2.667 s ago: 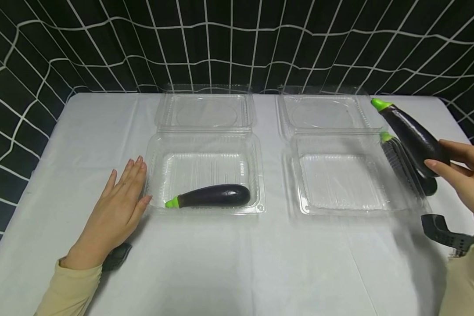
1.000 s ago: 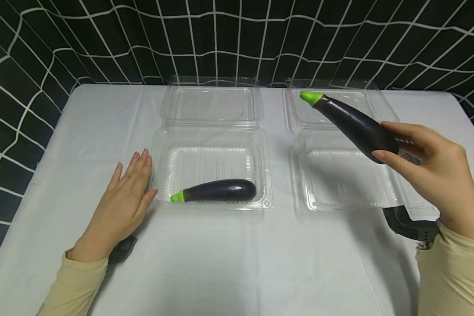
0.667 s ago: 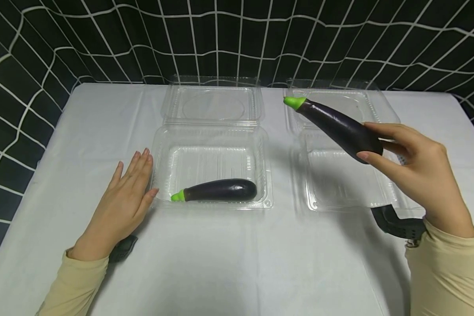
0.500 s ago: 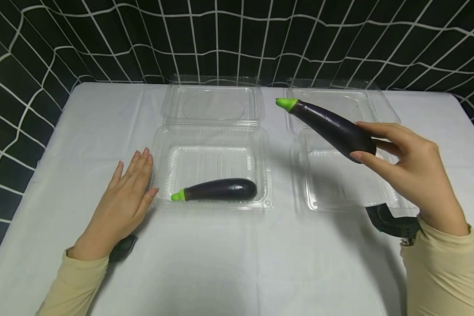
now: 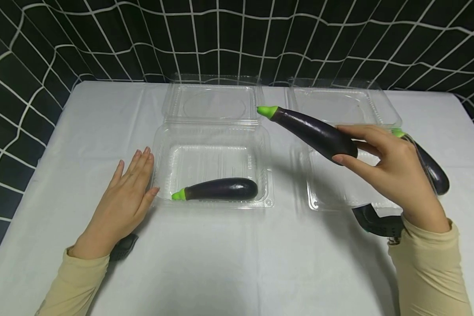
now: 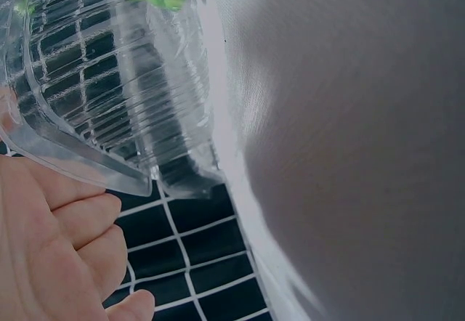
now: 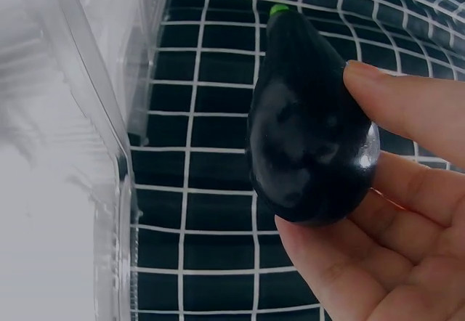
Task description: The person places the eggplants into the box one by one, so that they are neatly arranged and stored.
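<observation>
My right hand point(image 5: 387, 166) grips a dark purple eggplant point(image 5: 312, 131) by its thick end, its green tip pointing left, held up over the gap between two clear plastic boxes. In the right wrist view, thumb and fingers close round the blunt end of that eggplant point(image 7: 305, 132). A second eggplant lies along the front inside the left clear box point(image 5: 205, 162), green end to the left. My left hand point(image 5: 120, 206) rests with straight fingers against that box's left side. In the left wrist view, its fingers point(image 6: 87, 226) lie beside the clear wall.
The right clear box point(image 5: 332, 184) stands with its lid folded back, partly behind my right hand. Another eggplant point(image 5: 430, 169) lies at its right side, partly hidden. A white cloth point(image 5: 221, 259) covers the table. Behind hangs a black curtain with white grid lines point(image 5: 237, 39).
My right hand has carried the eggplant leftward from the right box's right side, across that box toward the left one. My left hand keeps its place on the box.
</observation>
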The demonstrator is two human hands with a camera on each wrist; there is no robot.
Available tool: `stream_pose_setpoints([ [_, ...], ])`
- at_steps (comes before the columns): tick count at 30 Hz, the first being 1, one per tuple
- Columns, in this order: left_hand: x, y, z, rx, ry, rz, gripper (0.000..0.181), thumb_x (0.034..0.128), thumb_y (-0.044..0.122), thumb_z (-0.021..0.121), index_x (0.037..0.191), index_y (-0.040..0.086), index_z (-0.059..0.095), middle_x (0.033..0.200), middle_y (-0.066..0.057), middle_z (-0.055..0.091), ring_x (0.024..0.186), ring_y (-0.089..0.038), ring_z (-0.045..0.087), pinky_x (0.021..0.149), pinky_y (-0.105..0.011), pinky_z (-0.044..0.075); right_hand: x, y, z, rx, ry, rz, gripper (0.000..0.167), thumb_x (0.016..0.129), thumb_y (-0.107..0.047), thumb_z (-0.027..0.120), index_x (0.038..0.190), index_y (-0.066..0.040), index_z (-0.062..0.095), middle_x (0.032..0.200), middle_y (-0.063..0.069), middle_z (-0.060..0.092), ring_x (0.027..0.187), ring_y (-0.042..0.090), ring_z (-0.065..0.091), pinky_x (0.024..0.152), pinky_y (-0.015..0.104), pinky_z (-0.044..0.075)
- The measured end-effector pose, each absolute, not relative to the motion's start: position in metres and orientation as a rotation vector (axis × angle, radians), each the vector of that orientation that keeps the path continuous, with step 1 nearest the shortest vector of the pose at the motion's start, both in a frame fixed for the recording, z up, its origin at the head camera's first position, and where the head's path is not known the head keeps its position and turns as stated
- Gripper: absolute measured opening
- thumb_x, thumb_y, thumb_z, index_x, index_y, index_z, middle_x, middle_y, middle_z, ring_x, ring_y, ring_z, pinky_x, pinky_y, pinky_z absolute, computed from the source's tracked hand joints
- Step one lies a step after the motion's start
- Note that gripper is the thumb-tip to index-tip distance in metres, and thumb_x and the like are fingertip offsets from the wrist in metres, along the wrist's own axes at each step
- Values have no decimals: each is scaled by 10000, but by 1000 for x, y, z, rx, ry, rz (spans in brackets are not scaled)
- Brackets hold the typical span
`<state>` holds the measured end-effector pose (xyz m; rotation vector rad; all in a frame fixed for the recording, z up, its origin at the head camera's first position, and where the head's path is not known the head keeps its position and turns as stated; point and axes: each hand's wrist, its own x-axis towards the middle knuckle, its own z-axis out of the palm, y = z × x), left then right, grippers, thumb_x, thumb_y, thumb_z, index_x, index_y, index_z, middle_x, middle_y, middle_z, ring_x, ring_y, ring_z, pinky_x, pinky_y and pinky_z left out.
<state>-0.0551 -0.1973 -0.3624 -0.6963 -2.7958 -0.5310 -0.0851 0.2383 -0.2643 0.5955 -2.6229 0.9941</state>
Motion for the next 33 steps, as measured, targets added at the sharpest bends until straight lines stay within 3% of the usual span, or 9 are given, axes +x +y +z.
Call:
stream_pose_setpoints([
  [8, -56, -197, -365, -703, -2781, -525, 658, 1033, 428, 231, 1455, -77, 228, 1524, -189, 220, 1425, -271, 136, 1136, -492, 78, -88, 229, -266, 688, -2616, 981, 528, 685, 102, 784, 1182, -12, 645, 1135, 119, 647, 1042, -53, 545, 873, 107, 434],
  [33, -56, -198, -365, -702, -2788, -520, 666, 1032, 433, 219, 1451, -85, 231, 1523, -194, 220, 1424, -275, 137, 1139, -479, 68, -92, 205, -269, 770, -2612, 981, 504, 699, 61, 793, 1174, -19, 645, 1133, 63, 654, 1037, -75, 536, 874, 116, 440],
])
